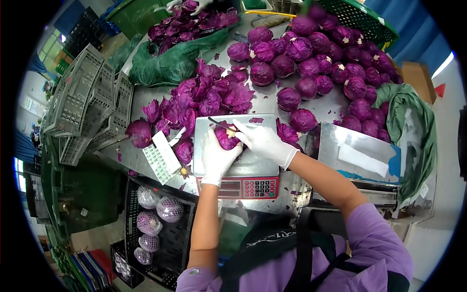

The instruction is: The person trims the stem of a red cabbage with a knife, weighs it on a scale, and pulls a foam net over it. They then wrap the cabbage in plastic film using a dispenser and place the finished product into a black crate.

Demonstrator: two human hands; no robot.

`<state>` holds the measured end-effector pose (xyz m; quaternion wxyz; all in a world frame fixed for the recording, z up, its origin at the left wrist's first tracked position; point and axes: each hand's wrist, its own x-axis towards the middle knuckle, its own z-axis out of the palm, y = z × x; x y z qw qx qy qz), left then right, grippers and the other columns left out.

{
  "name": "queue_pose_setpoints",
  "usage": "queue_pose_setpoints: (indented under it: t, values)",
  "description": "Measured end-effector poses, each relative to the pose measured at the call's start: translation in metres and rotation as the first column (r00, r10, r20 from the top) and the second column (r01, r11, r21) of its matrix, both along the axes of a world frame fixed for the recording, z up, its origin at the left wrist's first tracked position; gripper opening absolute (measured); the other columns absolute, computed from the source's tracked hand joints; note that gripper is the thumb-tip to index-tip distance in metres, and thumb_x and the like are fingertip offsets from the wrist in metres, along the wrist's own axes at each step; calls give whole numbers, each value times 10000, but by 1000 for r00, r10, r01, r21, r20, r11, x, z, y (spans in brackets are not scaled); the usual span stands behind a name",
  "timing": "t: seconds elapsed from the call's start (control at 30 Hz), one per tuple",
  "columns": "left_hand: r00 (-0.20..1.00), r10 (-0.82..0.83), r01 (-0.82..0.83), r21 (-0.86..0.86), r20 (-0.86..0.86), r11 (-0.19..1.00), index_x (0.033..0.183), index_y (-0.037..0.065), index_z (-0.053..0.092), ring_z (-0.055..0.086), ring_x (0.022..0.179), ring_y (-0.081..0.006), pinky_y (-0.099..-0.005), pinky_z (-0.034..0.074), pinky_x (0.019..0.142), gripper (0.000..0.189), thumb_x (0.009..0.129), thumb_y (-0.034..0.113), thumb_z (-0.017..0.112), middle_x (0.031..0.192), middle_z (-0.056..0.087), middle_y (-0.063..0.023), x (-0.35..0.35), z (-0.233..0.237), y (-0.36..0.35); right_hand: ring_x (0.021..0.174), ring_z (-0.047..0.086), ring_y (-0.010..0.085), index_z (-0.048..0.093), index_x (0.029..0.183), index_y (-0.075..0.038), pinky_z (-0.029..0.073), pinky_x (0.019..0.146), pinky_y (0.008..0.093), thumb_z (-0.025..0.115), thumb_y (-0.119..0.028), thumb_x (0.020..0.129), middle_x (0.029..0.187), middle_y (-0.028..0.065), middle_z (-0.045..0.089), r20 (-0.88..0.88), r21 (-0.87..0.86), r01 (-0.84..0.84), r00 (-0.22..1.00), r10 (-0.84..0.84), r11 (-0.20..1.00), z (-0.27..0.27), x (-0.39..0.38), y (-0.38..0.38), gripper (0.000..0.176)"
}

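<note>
My left hand (217, 156), in a white glove, is wrapped round a red cabbage (226, 138) above the steel plate of a weighing scale (258, 168). The pale cut stem of the cabbage faces up. In my right hand (266, 142), also gloved, is a slim dark knife (219, 123); its blade reaches left across the top of the cabbage. The fingers of the right hand touch the cabbage near its stem, and its handle is hidden in the grip. A sheet of green-printed labels (161, 158) lies left of the scale.
Loose cabbage leaves (209, 95) are heaped beyond the scale. Whole red cabbages (306, 87) pile up at the right. A black crate (168, 243) at lower left holds several netted cabbages. Grey crates (80, 97) stand at left. Another person's gloved hands (197, 6) show at the top.
</note>
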<state>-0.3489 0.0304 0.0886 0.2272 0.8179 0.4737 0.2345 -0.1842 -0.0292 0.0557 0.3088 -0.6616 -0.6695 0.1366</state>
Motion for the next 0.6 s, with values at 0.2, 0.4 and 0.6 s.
queue_pose_setpoints:
  t: [0.2,0.4,0.6]
  values:
    - [998,-23,25,-31,53,999,1290,-62,471,555,1109,-396,-453,442,979,820,651,318,817,1164,567,-258,-9,-10,0,609,656,377,495,1382,-110,531,604,481,441,-419,1006,678,188,657,193,-83,-55,979,70,995,11,3,13,490]
    - [968,-193,168,154,163,974,1443,-70,308,340,1384,-439,-452,280,1165,983,662,215,833,1442,381,-307,-27,-35,-40,822,671,391,679,1131,-142,530,746,490,431,-419,1007,906,209,692,121,-175,184,979,-164,967,36,40,41,392]
    - [901,56,31,-194,431,981,1484,-50,295,551,1208,-263,-354,456,1014,963,713,141,840,1345,524,-221,-82,-50,-52,868,672,381,671,1124,-118,517,791,491,388,-405,1025,921,204,696,75,54,311,946,-314,949,47,72,62,415]
